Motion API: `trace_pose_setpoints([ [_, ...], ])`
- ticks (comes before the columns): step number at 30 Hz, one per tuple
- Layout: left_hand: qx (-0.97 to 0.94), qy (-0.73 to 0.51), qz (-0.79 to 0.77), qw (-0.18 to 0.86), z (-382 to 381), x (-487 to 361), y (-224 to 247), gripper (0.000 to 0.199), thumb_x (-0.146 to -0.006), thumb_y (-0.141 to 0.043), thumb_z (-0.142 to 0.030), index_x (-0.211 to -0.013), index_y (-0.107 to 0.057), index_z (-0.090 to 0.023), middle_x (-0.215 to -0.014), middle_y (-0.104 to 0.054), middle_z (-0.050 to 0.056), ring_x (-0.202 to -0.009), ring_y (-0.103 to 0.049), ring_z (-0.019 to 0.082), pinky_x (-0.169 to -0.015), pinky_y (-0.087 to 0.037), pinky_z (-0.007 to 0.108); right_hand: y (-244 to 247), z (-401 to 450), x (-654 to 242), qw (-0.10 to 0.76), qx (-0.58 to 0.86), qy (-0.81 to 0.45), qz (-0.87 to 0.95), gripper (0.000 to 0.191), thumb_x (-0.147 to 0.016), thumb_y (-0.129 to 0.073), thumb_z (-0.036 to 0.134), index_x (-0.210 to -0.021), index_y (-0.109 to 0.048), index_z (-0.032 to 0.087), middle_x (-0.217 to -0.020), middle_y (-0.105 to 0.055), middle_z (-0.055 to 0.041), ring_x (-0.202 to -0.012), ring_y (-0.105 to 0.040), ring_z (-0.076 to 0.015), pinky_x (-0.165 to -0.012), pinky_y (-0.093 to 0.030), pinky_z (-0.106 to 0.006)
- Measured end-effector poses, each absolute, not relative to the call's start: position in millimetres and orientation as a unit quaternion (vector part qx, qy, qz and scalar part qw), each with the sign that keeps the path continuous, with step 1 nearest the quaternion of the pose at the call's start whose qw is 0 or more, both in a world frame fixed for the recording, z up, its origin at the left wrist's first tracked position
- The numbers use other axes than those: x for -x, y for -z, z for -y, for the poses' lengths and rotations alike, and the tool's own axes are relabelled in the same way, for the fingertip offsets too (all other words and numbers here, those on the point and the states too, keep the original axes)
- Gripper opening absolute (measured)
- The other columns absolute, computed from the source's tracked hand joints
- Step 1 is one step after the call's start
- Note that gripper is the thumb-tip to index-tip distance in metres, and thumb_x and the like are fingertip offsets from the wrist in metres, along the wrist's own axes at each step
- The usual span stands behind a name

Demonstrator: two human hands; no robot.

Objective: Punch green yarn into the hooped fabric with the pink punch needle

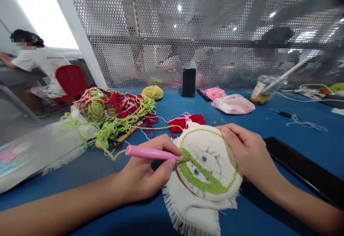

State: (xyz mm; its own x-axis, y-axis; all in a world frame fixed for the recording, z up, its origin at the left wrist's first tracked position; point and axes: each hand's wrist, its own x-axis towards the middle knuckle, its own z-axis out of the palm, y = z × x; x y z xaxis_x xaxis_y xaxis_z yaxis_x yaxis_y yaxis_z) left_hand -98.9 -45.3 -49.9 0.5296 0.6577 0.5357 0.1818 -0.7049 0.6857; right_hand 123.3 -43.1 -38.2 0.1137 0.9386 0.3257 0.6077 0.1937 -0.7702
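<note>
A round hoop of cream cloth is tilted up in front of me, with green yarn stitched along its rim and in a thick patch at its lower left. Dark marks dot the cloth. My left hand pinches a pink punch needle, whose tip meets the green stitching at the hoop's left side. Green yarn runs out of the pen's back end. Around the right edge of the hoop is my right hand, thumb on the front and the other fingers partly hidden behind. Fringed cloth hangs below.
Tangled yarn lies at the left, beside more fringed cloth. Behind the hoop are red yarn, a phone, a pink bag and a cup. A black case lies right. A person sits far left.
</note>
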Motion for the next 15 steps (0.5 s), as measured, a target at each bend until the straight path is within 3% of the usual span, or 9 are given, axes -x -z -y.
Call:
trace_pose_setpoints([
  [8,-0.892,-0.258,-0.278,0.247,42,88,44,0.015,-0.075,-0.046,-0.013,-0.087,-0.056,-0.014,-0.079,-0.059,0.006,-0.072,-0.054,0.015,-0.063,-0.044,0.027,33,51,-121,0.449,0.585,-0.168,0.654,0.021,-0.084,-0.042,0.029,-0.084,-0.062,0.022,-0.072,-0.063,0.0012,-0.064,-0.054,-0.012,-0.049,-0.039,-0.019],
  [15,-0.857,-0.359,-0.243,0.276,46,97,47,0.018,-0.076,-0.046,-0.008,-0.091,-0.054,-0.014,-0.08,-0.058,0.005,-0.07,-0.053,0.014,-0.063,-0.043,0.027,41,42,-123,0.426,0.611,-0.185,0.641,0.024,-0.083,-0.041,0.028,-0.076,-0.062,0.019,-0.064,-0.062,-0.0009,-0.059,-0.053,-0.0133,-0.046,-0.037,-0.021],
])
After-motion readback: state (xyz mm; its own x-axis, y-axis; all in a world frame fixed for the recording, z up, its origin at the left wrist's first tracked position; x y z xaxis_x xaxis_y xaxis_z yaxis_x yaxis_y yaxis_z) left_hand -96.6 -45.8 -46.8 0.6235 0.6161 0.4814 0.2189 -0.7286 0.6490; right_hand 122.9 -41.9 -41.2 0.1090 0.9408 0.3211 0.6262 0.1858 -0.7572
